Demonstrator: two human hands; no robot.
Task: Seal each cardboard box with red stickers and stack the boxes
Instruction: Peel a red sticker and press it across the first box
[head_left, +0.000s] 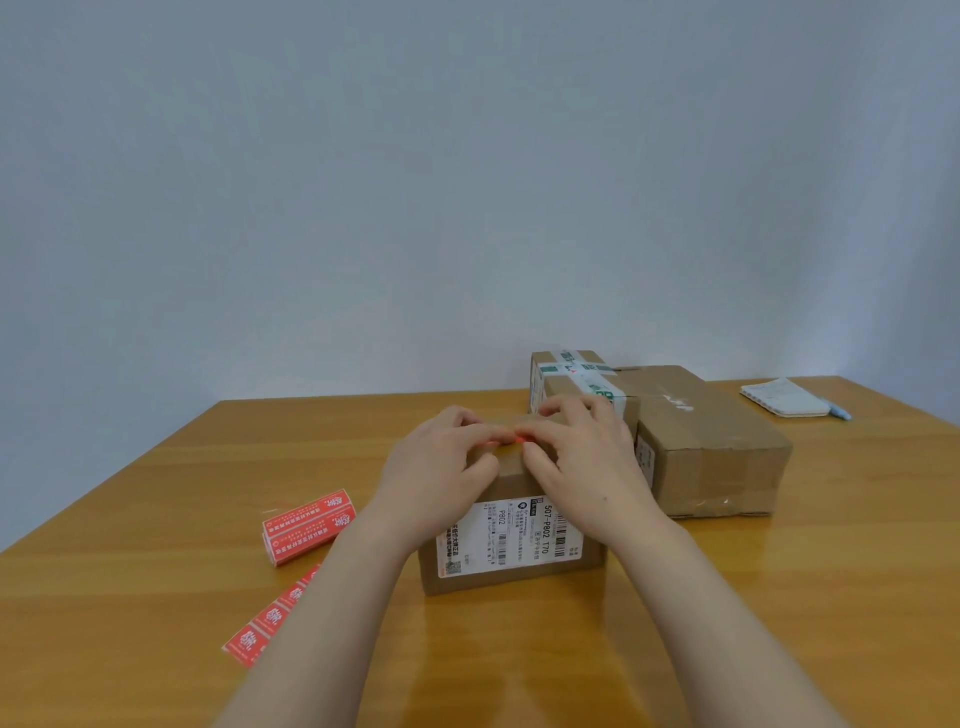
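Observation:
A small cardboard box (511, 540) with a white shipping label on its near side stands in the middle of the table. My left hand (441, 457) and my right hand (582, 457) rest on its top, fingertips meeting over a red sticker (519, 438), of which only a sliver shows. Two more cardboard boxes sit behind to the right: a larger plain one (711, 447) and one with green-and-white tape (576, 376). A stack of red sticker sheets (309, 525) and a strip of red stickers (270, 618) lie on the table at the left.
The wooden table (156, 519) meets a plain grey wall. At the far right corner lie a white notepad (784, 397) and a light blue pen (839, 413).

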